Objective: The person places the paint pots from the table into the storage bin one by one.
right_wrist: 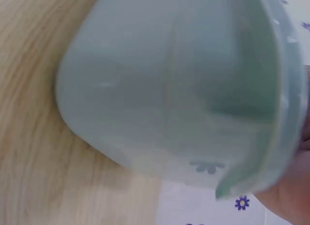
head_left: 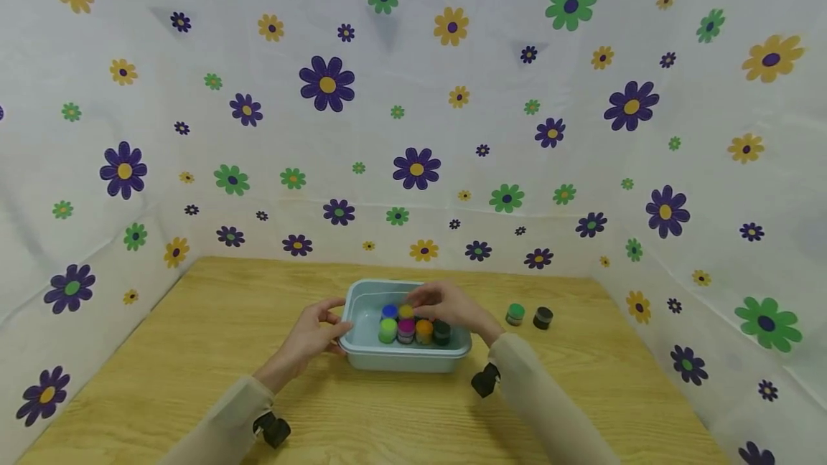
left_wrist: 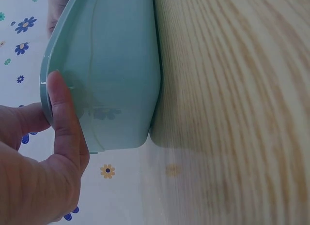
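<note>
A pale blue-green plastic basin [head_left: 403, 363] stands on the table. My left hand [head_left: 309, 336] grips its left rim, pinching it between thumb and fingers; the left wrist view shows this hand [left_wrist: 53, 157] against the outer wall. Inside sit several small paint jars, among them blue [head_left: 390, 312], lime [head_left: 388, 330], magenta [head_left: 405, 330], orange [head_left: 423, 331] and a dark one [head_left: 442, 332]. My right hand [head_left: 449, 306] reaches over the basin's back right part, fingers bent down beside a yellow jar [head_left: 405, 311]. What lies beneath those fingers is hidden.
To the right of the basin, a green-lidded jar [head_left: 515, 313] and a black-lidded jar [head_left: 543, 318] stand side by side on the wooden table [head_left: 400, 422]. Flower-printed white sheets [head_left: 375, 135] enclose the table at the back and sides.
</note>
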`<control>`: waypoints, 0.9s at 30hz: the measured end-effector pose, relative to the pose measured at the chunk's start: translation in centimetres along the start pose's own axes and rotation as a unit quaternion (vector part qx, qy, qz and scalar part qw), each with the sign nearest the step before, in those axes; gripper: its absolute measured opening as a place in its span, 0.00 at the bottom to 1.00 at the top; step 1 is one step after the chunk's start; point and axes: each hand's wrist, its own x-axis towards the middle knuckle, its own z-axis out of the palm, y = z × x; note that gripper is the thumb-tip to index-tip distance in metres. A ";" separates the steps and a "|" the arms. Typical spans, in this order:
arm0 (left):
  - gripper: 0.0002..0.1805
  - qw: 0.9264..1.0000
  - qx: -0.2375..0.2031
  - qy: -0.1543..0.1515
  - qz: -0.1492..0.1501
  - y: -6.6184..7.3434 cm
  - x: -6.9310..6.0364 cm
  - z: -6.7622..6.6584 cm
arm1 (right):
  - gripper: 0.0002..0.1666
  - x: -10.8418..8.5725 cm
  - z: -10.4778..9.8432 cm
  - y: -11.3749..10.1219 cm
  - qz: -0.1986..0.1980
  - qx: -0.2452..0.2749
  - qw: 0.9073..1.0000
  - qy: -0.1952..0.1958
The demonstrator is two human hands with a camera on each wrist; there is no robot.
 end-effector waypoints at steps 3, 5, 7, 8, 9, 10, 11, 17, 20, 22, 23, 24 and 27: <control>0.31 1.000 0.002 -0.001 -0.002 0.0 -0.1 0.1 | 0.19 -0.6 -0.7 0.3 0.013 0.025 0.999 0.015; 0.31 1.000 0.001 -0.004 -0.002 0.0 -0.1 0.1 | 0.20 -1.1 -1.2 0.5 0.020 0.035 0.999 0.025; 0.31 1.000 -0.003 -0.002 -0.003 -0.1 -0.1 0.1 | 0.20 -1.5 -1.8 0.7 0.018 0.040 0.998 0.033; 0.31 1.000 -0.004 -0.002 -0.004 -0.1 -0.1 0.1 | 0.20 -1.7 -2.1 0.7 0.018 0.041 0.998 0.036; 0.31 1.000 -0.004 -0.002 -0.003 -0.1 -0.1 0.1 | 0.20 -1.9 -2.4 0.9 0.016 0.042 0.998 0.038; 0.31 1.000 -0.007 -0.001 -0.005 -0.1 -0.1 0.1 | 0.20 -2.1 -2.7 1.0 0.015 0.045 0.998 0.041; 0.31 1.000 -0.008 0.000 -0.007 -0.1 0.0 0.1 | 0.19 -2.3 -3.0 1.1 0.015 0.046 0.998 0.044; 0.31 1.000 -0.012 0.000 -0.012 -0.2 0.0 -0.1 | 0.20 -3.0 -4.5 1.7 0.017 0.039 0.997 0.066; 0.30 1.000 -0.010 0.000 -0.009 -0.2 -0.1 -0.3 | 0.20 -3.5 -5.0 1.9 0.020 0.041 0.997 0.065; 0.30 1.000 -0.010 -0.001 -0.006 -0.2 -0.2 -0.3 | 0.20 -3.8 -5.4 2.2 0.025 0.042 0.996 0.069; 0.30 1.000 -0.009 -0.003 -0.004 -0.1 -0.1 -0.3 | 0.20 -4.1 -5.6 2.4 0.027 0.041 0.996 0.072; 0.30 1.000 -0.010 -0.004 -0.001 -0.1 -0.1 -0.3 | 0.20 -4.3 -5.9 2.6 0.028 0.040 0.996 0.074; 0.30 1.000 -0.011 -0.007 0.001 0.0 0.0 -0.2 | 0.19 -4.9 -6.7 3.4 0.044 0.032 0.995 0.089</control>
